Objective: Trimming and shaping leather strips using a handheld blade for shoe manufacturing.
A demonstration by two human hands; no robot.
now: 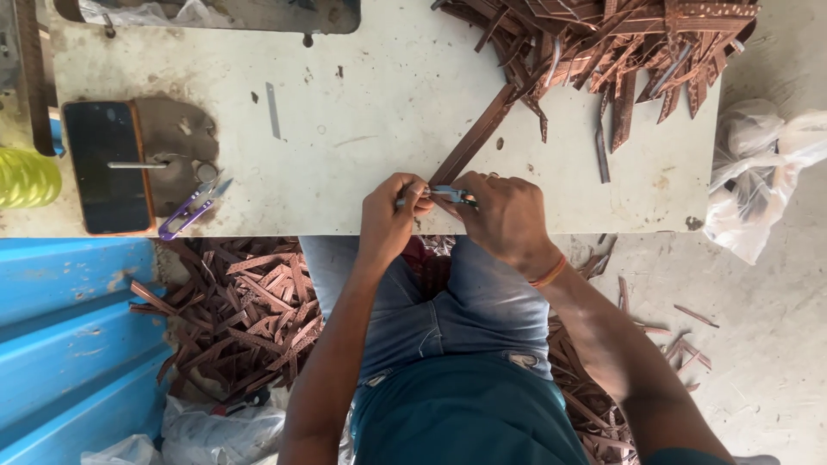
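Head view: both hands meet at the near edge of the pale surface [362,112], over the person's lap. The left hand [389,215] pinches the near end of a long brown strip [475,138], fingers curled tight. The right hand [504,215] is closed around a small bluish tool [452,195] set against that same end; what kind of tool cannot be told. The strip runs diagonally up toward a heap of like strips [620,43] at the far right. It looks thin, light and bendable, probably limp when lifted, so gripping close to the worked end seems best. Purple snips [191,208] and a dark phone [108,168] lie well apart, left.
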